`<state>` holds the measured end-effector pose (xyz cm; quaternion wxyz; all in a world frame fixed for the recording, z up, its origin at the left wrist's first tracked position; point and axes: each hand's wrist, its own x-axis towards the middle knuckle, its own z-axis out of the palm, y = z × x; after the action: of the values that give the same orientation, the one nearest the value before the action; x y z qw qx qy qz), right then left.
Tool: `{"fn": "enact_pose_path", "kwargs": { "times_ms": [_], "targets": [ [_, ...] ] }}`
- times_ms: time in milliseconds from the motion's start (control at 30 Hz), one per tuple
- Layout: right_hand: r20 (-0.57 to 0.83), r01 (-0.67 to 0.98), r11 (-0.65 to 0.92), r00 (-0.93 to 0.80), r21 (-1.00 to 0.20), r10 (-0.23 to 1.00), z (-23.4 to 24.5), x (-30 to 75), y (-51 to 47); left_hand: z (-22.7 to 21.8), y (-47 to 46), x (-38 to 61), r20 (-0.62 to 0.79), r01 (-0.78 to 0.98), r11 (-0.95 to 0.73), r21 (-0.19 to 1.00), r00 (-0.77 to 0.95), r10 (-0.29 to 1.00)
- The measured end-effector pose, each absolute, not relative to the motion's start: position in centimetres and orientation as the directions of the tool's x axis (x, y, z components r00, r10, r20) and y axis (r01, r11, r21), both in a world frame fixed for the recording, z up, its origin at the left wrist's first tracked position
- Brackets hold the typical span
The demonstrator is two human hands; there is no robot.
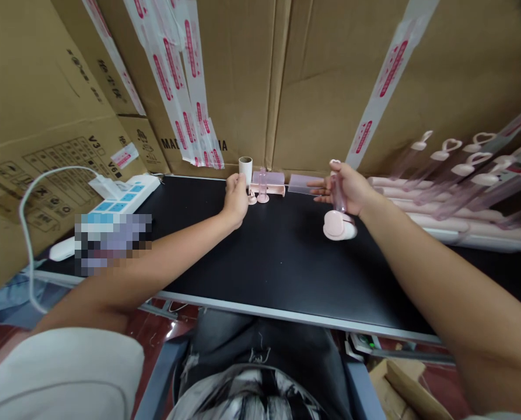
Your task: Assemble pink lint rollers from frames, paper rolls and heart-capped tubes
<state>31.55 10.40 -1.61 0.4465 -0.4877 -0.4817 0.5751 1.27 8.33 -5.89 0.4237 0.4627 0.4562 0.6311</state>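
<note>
Two bare hands are out over the black table [286, 256], both at its far edge by the cardboard boxes [330, 76]. The left hand [235, 198] sits at 11 o'clock from the person, fingers curled, fingertips touching the foot of an upright white cylinder [245, 167]; whether it truly pinches anything I cannot tell, the knuckles hide it. Just beside it, at its 3 o'clock, stands a small pink fixture [266, 188]: a low bar with a short clear post and round pink feet. Over at 1 o'clock the right hand [352, 189] is wrapped around a clear tube [339, 225], forefinger stretched toward 9 o'clock, the other fingers clamped on the shaft. The tube's long axis runs close to 12-to-6, its fat round pink base hanging out below the fist on the person's side, its pink tip poking up past the thumb. Now the relation that counts: the fixture lies at 9 o'clock from the held tube, near but apart, with a flat clear sheet [301, 184] between them, right off the outstretched fingertip. The left hand is much the nearer to the fixture. At 3 o'clock a heap of like tubes [457, 175] with heart-shaped ends lies flat; at 9 o'clock, a white power strip [126, 195] with blue switches.
</note>
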Motion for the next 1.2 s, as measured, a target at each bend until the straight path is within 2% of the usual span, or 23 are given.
{"fn": "enact_pose_path", "kwargs": {
  "times_ms": [133, 267, 467, 767, 967, 1133, 1200],
  "targets": [
    [-0.156, -0.044, -0.168, -0.198, -0.985, 0.968, -1.4, 28.6, 10.1, -5.5, 6.4, 0.8, 0.108, -0.145, -0.154, 0.977, -0.284, 0.953],
    [-0.217, -0.026, -0.224, -0.159, -0.974, 0.963, -1.3, 25.8, 10.5, -4.8, 6.8, 1.6, 0.092, -0.224, -0.151, 0.963, -0.251, 0.964],
    [-0.234, -0.062, -0.246, -0.156, -0.967, 0.960, -1.5, 23.7, 10.6, -4.7, 8.2, 2.1, 0.084, -0.224, -0.146, 0.964, -0.264, 0.961],
    [-0.255, -0.068, -0.265, -0.125, -0.962, 0.959, -1.0, 24.5, 9.9, -4.5, 7.2, 1.7, 0.069, -0.283, -0.155, 0.947, -0.291, 0.954],
    [-0.251, -0.089, -0.262, -0.120, -0.961, 0.961, -1.1, 25.8, 9.1, -3.9, 5.6, 1.1, 0.001, -0.299, -0.074, 0.951, -0.236, 0.972],
    [-0.221, -0.058, -0.231, -0.140, -0.971, 0.965, -1.0, 26.2, 8.6, -4.2, 7.1, 2.3, 0.055, -0.346, -0.114, 0.931, -0.174, 0.983],
    [-0.189, -0.027, -0.192, -0.099, -0.981, 0.977, -1.1, 26.7, 8.5, -4.4, 7.6, 2.4, 0.070, -0.331, -0.125, 0.935, -0.174, 0.982]
  ]
}}
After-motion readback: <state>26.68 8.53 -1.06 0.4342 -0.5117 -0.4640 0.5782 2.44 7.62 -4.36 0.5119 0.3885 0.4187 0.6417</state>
